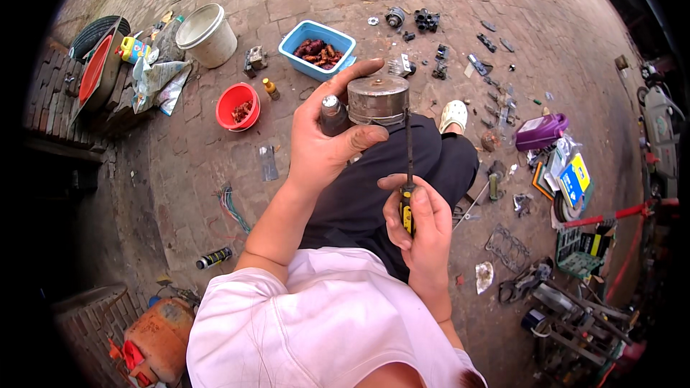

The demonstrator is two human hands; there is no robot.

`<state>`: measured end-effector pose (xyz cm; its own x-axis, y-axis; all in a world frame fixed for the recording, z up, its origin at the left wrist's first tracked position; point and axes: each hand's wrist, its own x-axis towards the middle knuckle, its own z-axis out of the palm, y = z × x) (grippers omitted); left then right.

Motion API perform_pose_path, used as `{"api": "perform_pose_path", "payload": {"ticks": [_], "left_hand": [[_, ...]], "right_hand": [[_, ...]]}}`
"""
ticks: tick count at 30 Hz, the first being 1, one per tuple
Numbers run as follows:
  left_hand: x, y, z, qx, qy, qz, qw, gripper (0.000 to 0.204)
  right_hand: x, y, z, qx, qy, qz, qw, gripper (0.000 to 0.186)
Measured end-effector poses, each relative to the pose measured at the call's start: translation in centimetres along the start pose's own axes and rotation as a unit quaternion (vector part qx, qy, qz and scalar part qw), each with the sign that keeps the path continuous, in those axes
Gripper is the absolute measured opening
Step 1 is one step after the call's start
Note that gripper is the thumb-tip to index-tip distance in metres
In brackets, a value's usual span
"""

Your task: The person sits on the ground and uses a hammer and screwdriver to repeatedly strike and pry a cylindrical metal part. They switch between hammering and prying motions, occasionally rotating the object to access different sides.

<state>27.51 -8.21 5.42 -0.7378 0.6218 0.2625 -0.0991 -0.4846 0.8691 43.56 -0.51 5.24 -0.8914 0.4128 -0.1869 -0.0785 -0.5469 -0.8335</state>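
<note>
My left hand is closed around a dull metal piston, thumb at its lower edge and fingers behind it. The piston is round, with a flat top and thin grooves around its side. Beside it, in the same hand, sits a dark metal cylinder with a shiny end. My right hand grips a screwdriver by its yellow and black handle. Its long dark shaft points up, with the tip against or just beside the piston's right edge; which of the two cannot be seen.
Brick paving lies around me. Ahead are a blue basin of reddish-brown parts, a red bowl and a white bucket. Several metal parts lie far right, with a purple jug nearer. An orange tank stands near left.
</note>
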Motion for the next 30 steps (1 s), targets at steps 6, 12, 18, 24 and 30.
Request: {"api": "perform_pose_path", "payload": {"ticks": [6, 12, 18, 24, 30], "left_hand": [[0.05, -0.05, -0.10, -0.002, -0.004, -0.003, 1.000, 0.074], [0.28, -0.10, -0.18, 0.000, -0.009, 0.000, 1.000, 0.074], [0.51, -0.48, 0.14, 0.026, 0.001, 0.033, 0.999, 0.071], [0.47, -0.59, 0.11, 0.054, 0.005, 0.055, 0.997, 0.067], [0.42, -0.75, 0.09, 0.093, 0.020, 0.057, 0.994, 0.065]], "right_hand": [[0.04, 0.23, -0.35, 0.006, -0.012, -0.002, 1.000, 0.037], [0.21, 0.20, -0.26, -0.007, -0.010, -0.009, 1.000, 0.037], [0.24, 0.19, -0.20, 0.019, -0.014, 0.014, 1.000, 0.039], [0.21, -0.07, 0.03, 0.039, -0.020, 0.036, 0.998, 0.041], [0.92, 0.84, -0.62, 0.097, -0.042, 0.053, 0.993, 0.043]]}}
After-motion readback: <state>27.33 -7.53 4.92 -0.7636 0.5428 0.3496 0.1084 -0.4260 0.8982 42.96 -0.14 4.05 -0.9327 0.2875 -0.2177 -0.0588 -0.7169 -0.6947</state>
